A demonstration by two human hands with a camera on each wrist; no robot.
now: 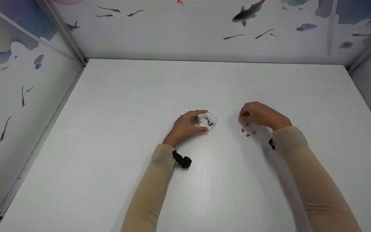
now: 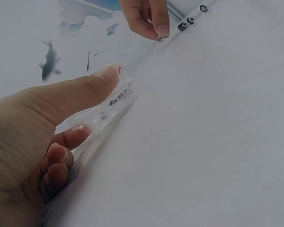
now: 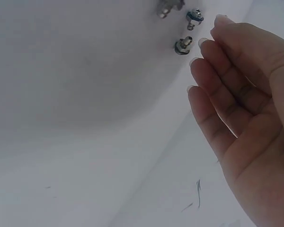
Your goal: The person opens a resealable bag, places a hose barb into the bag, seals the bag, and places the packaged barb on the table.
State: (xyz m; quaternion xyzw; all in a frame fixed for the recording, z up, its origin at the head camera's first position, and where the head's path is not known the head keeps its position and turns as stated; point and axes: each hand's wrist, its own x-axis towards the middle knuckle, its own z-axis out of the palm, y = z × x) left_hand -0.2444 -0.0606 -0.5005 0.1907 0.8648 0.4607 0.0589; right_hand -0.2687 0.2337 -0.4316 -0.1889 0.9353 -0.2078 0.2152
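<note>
The fingers [image 1: 200, 111] and thumb of the left hand [image 1: 184, 127] curve around a small, clear plastic box [image 1: 212, 116] on the white worktop [image 1: 211, 180] in the head view. Several silver fasteners [image 1: 209, 121] lie inside it. Across a bare gap, the right hand [image 1: 262, 115] bends over four loose silver metal fasteners with dark bases [image 1: 248, 135], its fingertips drawn close together. The left hold is best kept light and the box flat, so that the thin walls do not flex and the contents stay put.

In the left wrist view, the left thumb lies on the box's upper edge, with other fingertips below. Farther off, the right thumb and finger appear to pinch one tiny silver fastener [image 2: 161, 39], the loose ones just beyond. So small a piece probably handles best in a narrow, steady tip grip, kept low.

In the right wrist view, three loose fasteners stand or lean near the tips, and the remaining fingers stretch out fairly straight. Whether anything is pinched cannot be told from this view. Holding those spare fingers clear would avoid scattering the group.
</note>
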